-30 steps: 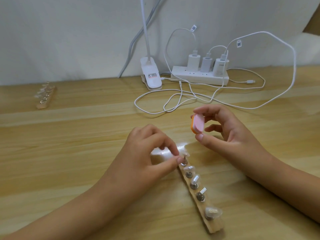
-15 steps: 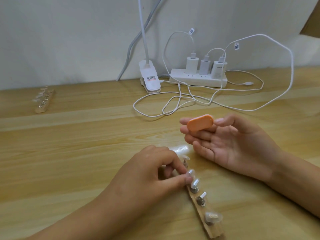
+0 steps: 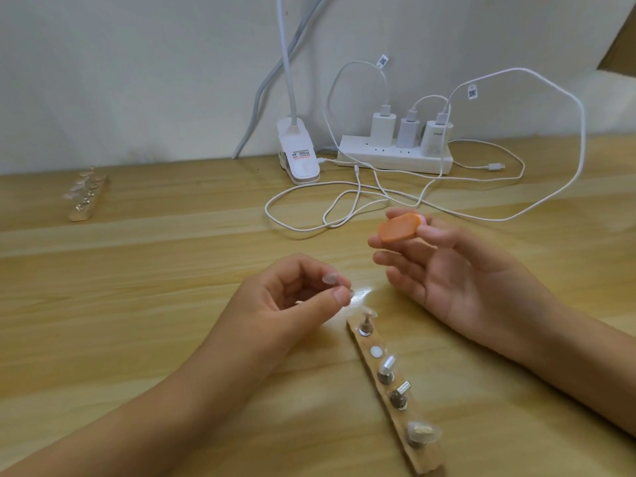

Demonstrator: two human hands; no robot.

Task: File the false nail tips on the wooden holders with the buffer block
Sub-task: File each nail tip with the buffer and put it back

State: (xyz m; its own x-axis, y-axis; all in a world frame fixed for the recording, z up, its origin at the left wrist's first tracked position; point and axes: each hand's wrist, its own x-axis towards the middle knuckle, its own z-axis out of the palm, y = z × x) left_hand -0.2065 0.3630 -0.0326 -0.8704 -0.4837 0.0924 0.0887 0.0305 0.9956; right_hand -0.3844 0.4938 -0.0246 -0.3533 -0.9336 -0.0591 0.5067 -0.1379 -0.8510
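A wooden holder (image 3: 402,418) lies on the table in front of me with several metal pegs carrying clear false nail tips; its second spot shows a bare white magnet (image 3: 376,351). My left hand (image 3: 292,304) hovers just left of the holder's far end and pinches a small peg with a nail tip (image 3: 90,278) between thumb and fingers. My right hand (image 3: 457,273) is palm up to the right, holding the orange buffer block (image 3: 399,227) between thumb and fingertips. A second wooden holder (image 3: 84,197) with nail tips lies far left.
A white power strip (image 3: 395,158) with three chargers sits by the wall, its white cables (image 3: 344,208) looping over the table just beyond my hands. A white clip lamp base (image 3: 298,160) stands left of it. The wooden table (image 3: 137,287) stretches all round.
My left hand has lifted a peg with its nail tip off the holder's second spot, leaving the white magnet bare. My right hand has turned palm up with the buffer block.
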